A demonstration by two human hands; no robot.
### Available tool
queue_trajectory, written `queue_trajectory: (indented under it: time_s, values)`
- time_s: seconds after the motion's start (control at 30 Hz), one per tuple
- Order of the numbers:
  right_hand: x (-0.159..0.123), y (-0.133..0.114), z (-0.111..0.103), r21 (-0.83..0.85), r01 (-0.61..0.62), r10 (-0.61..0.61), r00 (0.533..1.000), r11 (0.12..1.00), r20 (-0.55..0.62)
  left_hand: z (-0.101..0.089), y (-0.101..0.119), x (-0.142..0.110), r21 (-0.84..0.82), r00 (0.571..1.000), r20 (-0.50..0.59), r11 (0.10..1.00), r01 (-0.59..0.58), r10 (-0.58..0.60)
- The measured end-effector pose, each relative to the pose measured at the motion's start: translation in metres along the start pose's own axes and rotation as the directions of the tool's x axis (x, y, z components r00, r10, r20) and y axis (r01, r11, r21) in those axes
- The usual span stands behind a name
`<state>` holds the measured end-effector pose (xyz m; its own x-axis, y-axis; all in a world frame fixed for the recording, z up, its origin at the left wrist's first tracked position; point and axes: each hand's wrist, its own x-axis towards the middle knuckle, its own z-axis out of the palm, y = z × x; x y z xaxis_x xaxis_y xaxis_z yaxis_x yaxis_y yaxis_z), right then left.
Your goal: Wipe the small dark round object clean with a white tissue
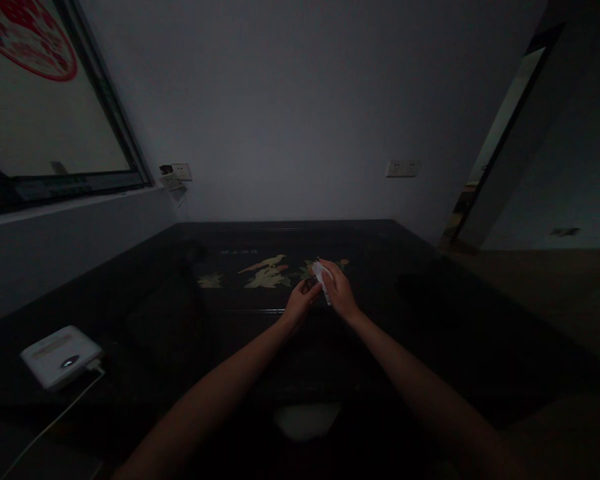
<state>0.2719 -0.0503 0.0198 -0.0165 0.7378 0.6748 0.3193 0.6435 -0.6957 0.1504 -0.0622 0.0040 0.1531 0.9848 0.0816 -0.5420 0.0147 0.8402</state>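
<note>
Both my hands meet above a dark, glossy surface (250,340) that carries a painted bird and flowers (267,272). Between them is a small white, paper-like piece (323,275), too dim to name more exactly. My right hand (340,291) wraps round it from the right, with the thumb along its face. From the left, my left hand (301,300) pinches at the lower edge of the same piece, fingers curled. Parts of the piece are hidden behind the right fingers.
A white box-shaped device (55,350) with a cable (55,420) sits at the left. Wall sockets (403,169) are on the back wall, with a plugged-in adapter (173,180) at the left. A window (55,100) is at the upper left. The room is dark.
</note>
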Motion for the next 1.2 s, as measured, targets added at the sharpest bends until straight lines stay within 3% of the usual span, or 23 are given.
queue_trajectory:
  time_s: [0.1, 0.23, 0.43, 0.53, 0.63, 0.8, 0.93, 1.2]
  values:
    - [-0.001, -0.006, -0.003, -0.056, 0.059, -0.057, 0.998, 0.997, 0.042, 0.000, 0.000, 0.001, -0.016, 1.000, -0.008, 1.000, 0.004, -0.004]
    - [0.001, -0.003, -0.002, -0.038, 0.045, -0.043, 0.998, 0.998, 0.035, 0.000, -0.001, 0.002, -0.015, 1.000, -0.020, 1.000, 0.006, -0.007]
    - [0.007, 0.016, 0.003, 0.149, -0.216, 0.225, 0.973, 0.965, -0.045, -0.001, -0.002, 0.003, -0.001, 0.999, -0.026, 1.000, 0.025, -0.025]
    - [0.007, 0.019, 0.004, 0.179, -0.255, 0.265, 0.964, 0.950, -0.034, -0.001, -0.001, 0.002, 0.011, 0.999, -0.030, 0.999, 0.032, -0.032]
    - [0.004, 0.014, 0.003, 0.133, -0.198, 0.204, 0.978, 0.971, -0.032, -0.001, -0.001, 0.002, 0.002, 0.999, -0.024, 1.000, 0.029, -0.029]
    - [0.001, -0.002, -0.003, -0.023, 0.030, -0.030, 0.999, 0.999, 0.014, 0.000, -0.003, 0.004, -0.007, 0.999, -0.018, 0.999, 0.032, -0.032]
    - [0.001, -0.002, -0.006, -0.049, 0.079, -0.077, 0.996, 0.996, 0.052, -0.002, -0.006, 0.006, -0.002, 0.999, -0.017, 0.999, 0.040, -0.040]
    - [0.003, 0.022, 0.002, 0.110, -0.160, 0.167, 0.984, 0.981, -0.060, -0.003, -0.008, 0.007, 0.037, 1.000, -0.006, 0.999, 0.016, -0.015]
